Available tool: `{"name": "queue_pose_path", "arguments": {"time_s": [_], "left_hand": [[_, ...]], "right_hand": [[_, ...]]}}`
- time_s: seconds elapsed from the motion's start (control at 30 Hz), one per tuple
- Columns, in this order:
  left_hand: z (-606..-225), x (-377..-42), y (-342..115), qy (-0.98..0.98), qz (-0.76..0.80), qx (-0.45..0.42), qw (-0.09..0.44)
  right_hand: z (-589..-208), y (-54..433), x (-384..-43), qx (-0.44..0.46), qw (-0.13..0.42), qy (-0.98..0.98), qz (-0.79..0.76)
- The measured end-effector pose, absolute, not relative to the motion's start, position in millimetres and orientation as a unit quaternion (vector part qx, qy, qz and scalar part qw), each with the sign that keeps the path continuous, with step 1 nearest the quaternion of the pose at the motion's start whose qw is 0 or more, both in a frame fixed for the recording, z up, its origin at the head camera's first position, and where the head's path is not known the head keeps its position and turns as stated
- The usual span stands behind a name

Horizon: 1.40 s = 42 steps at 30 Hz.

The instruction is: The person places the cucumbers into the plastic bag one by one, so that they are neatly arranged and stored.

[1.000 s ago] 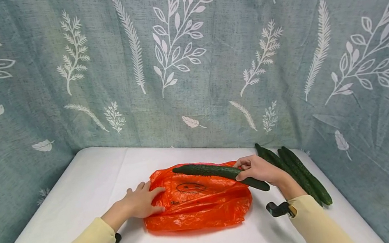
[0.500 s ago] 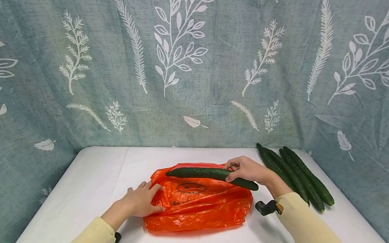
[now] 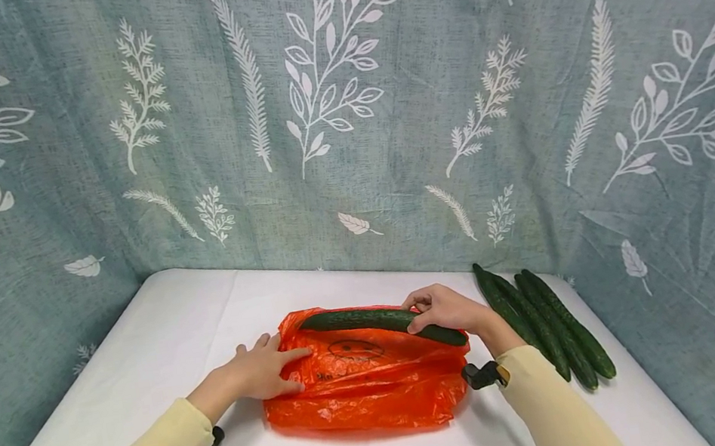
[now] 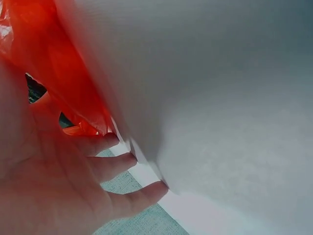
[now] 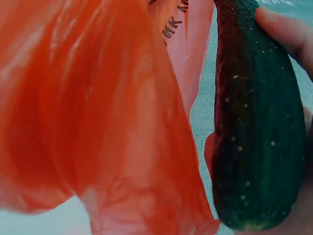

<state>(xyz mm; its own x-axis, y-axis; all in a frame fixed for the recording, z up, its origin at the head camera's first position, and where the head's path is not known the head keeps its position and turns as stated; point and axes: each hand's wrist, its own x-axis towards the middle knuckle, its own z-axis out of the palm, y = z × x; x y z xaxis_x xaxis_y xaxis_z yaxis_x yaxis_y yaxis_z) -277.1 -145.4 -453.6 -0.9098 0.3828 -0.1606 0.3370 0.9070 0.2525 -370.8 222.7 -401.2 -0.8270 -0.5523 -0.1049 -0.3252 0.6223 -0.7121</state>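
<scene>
Dark green and bumpy, a long cucumber (image 3: 357, 320) lies slantwise over the red plastic bag (image 3: 369, 400), its far-left end at the bag's upper rim. My right hand (image 3: 445, 310) pinches it near its right end between thumb and fingers. The same cucumber (image 5: 259, 127) fills the right of the right wrist view, beside the bag's thin wall (image 5: 122, 122). At the bag's left side my left hand (image 3: 258, 372) rests with fingers spread, thumb and forefinger on the plastic. The left wrist view shows the other fingers (image 4: 139, 198) stretched out at the white tabletop.
Several more cucumbers (image 3: 550, 325) lie side by side at the right of the white table (image 3: 205, 313). A grey-green curtain (image 3: 257, 191) with white leaf prints hangs behind and along both sides. Each wrist carries a small black camera mount (image 3: 482, 375).
My right hand has moved left with the cucumber, which now sits further over the bag's upper part. My left hand stays almost where it was at the bag's left side.
</scene>
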Motion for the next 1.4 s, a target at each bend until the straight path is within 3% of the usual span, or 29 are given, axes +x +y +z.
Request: {"name": "queue_pose_path", "arguments": {"time_s": [0.6, 0.83, 1.4], "left_hand": [[-454.5, -277.5, -145.6, 0.970, 0.103, 0.186, 0.115], [-455.5, -277.3, -146.3, 0.970, 0.108, 0.185, 0.116], [-456.9, -277.1, -145.9, 0.969, 0.113, 0.189, 0.111]], "right_hand": [[-406.9, 214.8, -385.1, -0.252, 0.151, 0.914, -0.280], [-416.4, 213.4, -388.8, -0.234, 0.174, 0.925, -0.242], [-428.6, 221.7, -383.1, -0.172, 0.163, 0.960, -0.148]]}}
